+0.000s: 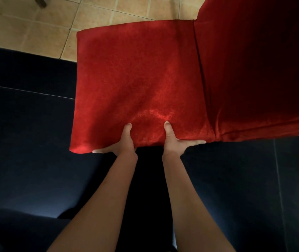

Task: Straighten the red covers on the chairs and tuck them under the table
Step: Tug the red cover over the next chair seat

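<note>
I've got both hands on the near edge of the red cover (pixel 137 79): left hand (pixel 121 144) and right hand (pixel 176 140) gripping it, thumbs on top, seat over tiled floor (pixel 26 31).

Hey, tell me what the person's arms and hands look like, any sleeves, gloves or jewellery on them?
Both forearms are bare as far as the frame shows, with no sleeves in view. The left hand and right hand wear no gloves, and no rings, watch or bracelets are visible on the fingers or wrists.
</note>
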